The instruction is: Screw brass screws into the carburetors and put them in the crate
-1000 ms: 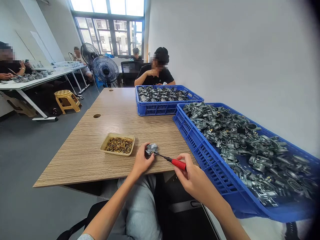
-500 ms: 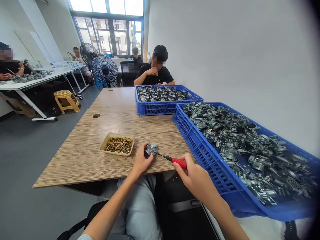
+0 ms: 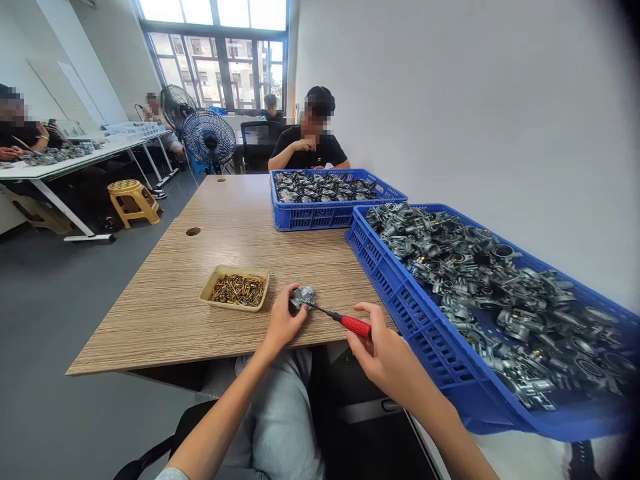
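My left hand (image 3: 286, 320) is closed round a small grey metal carburetor body (image 3: 303, 296), holding it down on the wooden table. In my right hand (image 3: 383, 347) lies the rear of a screwdriver (image 3: 356, 325) with a red handle and dark shaft. Its index finger is lifted off the handle, while the thumb and the other fingers stay at the handle's end. The shaft points left, and its tip meets the carburetor body close to my left thumb. Left of my left hand stands a cream tray (image 3: 204, 293) of small brass jets (image 3: 237, 289).
A large blue crate (image 3: 400, 303) heaped with carburetor bodies (image 3: 465, 267) borders my right arm. Behind it, another blue crate (image 3: 315, 219) holds more metal parts, and a co-worker (image 3: 310, 143) sits beyond. The wooden table (image 3: 150, 320) has its front edge near my lap.
My right index finger has lifted and straightened away from the screwdriver handle, and the grip has loosened. The handle has shifted slightly left. My left hand and the carburetor body keep their place.
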`<state>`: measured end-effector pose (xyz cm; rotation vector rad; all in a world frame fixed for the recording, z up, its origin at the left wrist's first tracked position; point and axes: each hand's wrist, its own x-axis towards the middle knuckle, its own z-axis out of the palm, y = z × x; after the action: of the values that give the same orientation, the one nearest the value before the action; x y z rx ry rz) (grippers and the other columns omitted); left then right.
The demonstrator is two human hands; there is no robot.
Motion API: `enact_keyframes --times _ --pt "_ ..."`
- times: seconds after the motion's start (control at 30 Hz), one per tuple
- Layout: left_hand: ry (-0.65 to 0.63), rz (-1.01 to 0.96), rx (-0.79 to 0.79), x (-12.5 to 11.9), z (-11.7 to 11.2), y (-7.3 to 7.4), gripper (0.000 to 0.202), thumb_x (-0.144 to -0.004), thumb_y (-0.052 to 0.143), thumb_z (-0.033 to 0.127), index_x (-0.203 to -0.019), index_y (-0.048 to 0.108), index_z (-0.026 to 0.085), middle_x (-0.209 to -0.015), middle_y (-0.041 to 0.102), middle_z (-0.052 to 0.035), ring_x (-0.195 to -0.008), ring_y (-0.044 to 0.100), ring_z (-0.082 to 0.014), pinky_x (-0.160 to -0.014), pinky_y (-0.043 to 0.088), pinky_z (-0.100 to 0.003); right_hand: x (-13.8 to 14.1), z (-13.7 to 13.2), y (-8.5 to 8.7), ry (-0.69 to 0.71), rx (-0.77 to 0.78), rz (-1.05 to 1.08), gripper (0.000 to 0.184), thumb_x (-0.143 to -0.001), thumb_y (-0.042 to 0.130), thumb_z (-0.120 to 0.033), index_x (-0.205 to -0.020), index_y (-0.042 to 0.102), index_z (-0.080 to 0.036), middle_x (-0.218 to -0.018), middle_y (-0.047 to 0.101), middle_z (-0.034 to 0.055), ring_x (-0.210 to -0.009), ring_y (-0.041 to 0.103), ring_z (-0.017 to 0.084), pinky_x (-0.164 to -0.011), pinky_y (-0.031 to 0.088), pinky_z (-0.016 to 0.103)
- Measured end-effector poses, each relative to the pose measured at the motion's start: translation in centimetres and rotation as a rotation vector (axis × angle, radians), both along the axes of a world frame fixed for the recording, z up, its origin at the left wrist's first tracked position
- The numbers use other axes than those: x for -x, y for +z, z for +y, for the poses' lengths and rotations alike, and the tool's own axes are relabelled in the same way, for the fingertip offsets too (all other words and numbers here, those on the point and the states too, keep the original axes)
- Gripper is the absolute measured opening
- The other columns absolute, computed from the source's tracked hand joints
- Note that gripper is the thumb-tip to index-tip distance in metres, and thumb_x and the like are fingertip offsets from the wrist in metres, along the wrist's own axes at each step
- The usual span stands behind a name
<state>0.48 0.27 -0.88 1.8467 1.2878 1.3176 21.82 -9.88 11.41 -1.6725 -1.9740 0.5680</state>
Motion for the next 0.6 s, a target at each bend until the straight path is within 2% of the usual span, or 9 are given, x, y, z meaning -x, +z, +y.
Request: enact_keyframes --times 0.2,0.43,0.6 --pt "-0.001 -0.005 0.009 -0.02 -0.05 0.01 0.050 -0.085 0.065 0.021 -0.133 0.052 0.024 -0.120 0.065 -0.0067 -0.107 0.060 -0.0216 -0.097 0.047 -0.037 0.00 0.09 -0.20 -0.021 0.030 0.016 0.018 -0.100 0.043 -0.040 -0.110 0.042 -0.025 -0.074 0.069 0.0004 -0.068 0.071 0.025 -0.059 0.042 0.029" --pt "0.002 -0.002 0.016 0.05 0.01 -0.11 0.050 -0.086 0.065 0.022 -0.133 0.051 0.024 -0.119 0.065 -0.0067 -0.107 0.060 -0.0215 -0.097 0.048 -0.037 -0.35 0.44 -0.61 -0.103 0.015 -0.124 0.023 -0.102 0.039 -0.047 -0.106 0.043 -0.025 -0.074 0.071 0.0035 -0.072 0.073 0.030 -0.060 0.040 0.030" --pt "0.010 -0.001 0.009 0.04 0.03 -0.18 0.050 -0.085 0.065 0.022 -0.133 0.051 0.024 -0.118 0.065 -0.0064 -0.107 0.060 -0.0214 -0.096 0.048 -0.036 -0.16 0.23 -0.25 -0.048 0.002 -0.059 0.023 -0.101 0.042 -0.043 -0.114 0.043 -0.024 -0.076 0.071 0.0027 -0.068 0.072 0.027 -0.060 0.042 0.030"
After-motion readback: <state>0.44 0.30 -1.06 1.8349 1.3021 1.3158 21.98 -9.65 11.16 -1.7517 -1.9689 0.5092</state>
